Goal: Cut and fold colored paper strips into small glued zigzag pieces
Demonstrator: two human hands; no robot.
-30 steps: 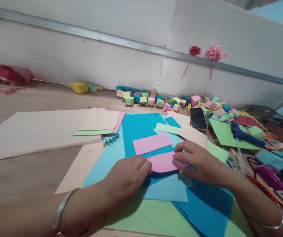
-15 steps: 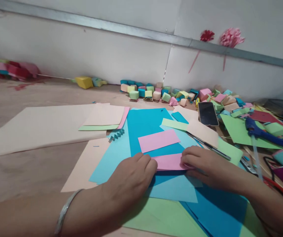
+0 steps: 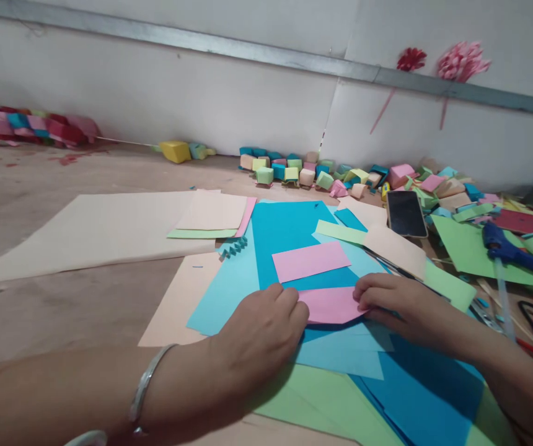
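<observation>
Between my two hands is a pink paper strip (image 3: pixel 331 305), held by its ends low over the blue sheets. My left hand (image 3: pixel 261 334) grips its left end, fingers curled, their tips partly hidden behind the knuckles. At the right end, my right hand (image 3: pixel 387 303) pinches the strip between thumb and fingers. The strip's near edge is lifted and slightly bowed, with a shadow under it. A second pink paper strip (image 3: pixel 312 261) lies flat just beyond, on a blue sheet (image 3: pixel 285 223).
Coloured sheets, including a light green one (image 3: pixel 308 396), spread under my hands. A phone (image 3: pixel 406 214), a blue glue gun (image 3: pixel 517 251) and paper scraps lie at right. Folded paper blocks (image 3: pixel 289 173) line the wall. A large cream sheet (image 3: pixel 99 229) lies left.
The view has shifted, so everything sits further right. The held strip's near edge now shows more of its face and looks bowed; both hands keep their hold.
</observation>
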